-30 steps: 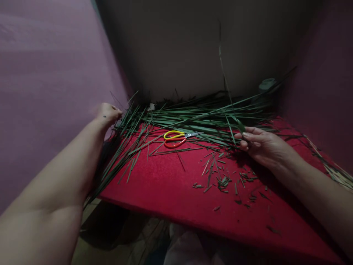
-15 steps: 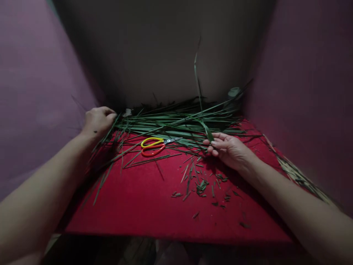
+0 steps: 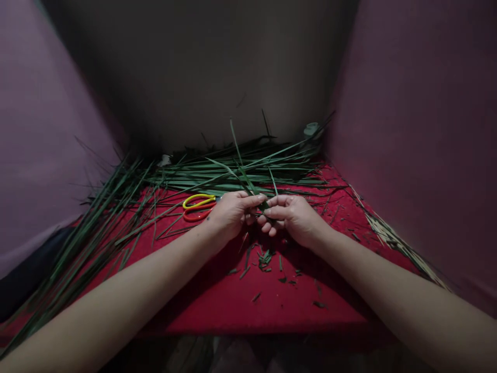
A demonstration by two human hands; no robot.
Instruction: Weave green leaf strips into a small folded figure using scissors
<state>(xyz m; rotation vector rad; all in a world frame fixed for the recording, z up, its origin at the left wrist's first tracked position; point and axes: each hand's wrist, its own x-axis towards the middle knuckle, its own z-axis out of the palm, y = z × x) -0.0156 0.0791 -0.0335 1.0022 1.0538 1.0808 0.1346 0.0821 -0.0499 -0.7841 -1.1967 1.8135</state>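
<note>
Pinching a narrow green leaf piece between nearly closed fingertips, the left hand and the right hand meet above the red cloth-like table surface. The scissors with yellow and red handles lie beside the left hand, partly hidden. Behind is the heap of long green leaf strips, probably touching the dark wall.

Can't read any text, label, brand, number or sign; can't make out lettering on the scissors, the red tabletop or the pale object behind.
</note>
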